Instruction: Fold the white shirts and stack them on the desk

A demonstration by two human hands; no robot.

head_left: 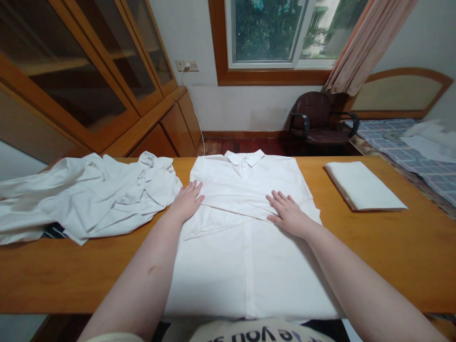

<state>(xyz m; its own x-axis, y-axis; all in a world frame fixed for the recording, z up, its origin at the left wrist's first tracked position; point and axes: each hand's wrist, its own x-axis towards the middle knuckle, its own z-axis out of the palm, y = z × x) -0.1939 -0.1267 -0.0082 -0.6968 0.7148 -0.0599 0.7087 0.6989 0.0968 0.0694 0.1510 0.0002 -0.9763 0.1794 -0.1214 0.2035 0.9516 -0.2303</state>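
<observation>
A white collared shirt (217, 266) lies front up on the wooden table, its collar toward the far edge and its hem at the near edge. Both sleeves are laid across the chest, with some creases where they cross. My left hand (187, 202) rests with fingers spread on the shirt's left side, by the folded sleeve. On the right part of the chest, my right hand (287, 213) lies flat on the sleeve fabric, fingers apart. Neither hand grips the cloth.
Crumpled white clothing (117, 199) is heaped on the table's left, with a dark striped bit beneath. A neatly folded white garment (363, 185) lies right on the wooden table (384, 256). Beyond stand an office chair (315, 118), a glass-door cabinet (117, 137) and a bed (420, 137).
</observation>
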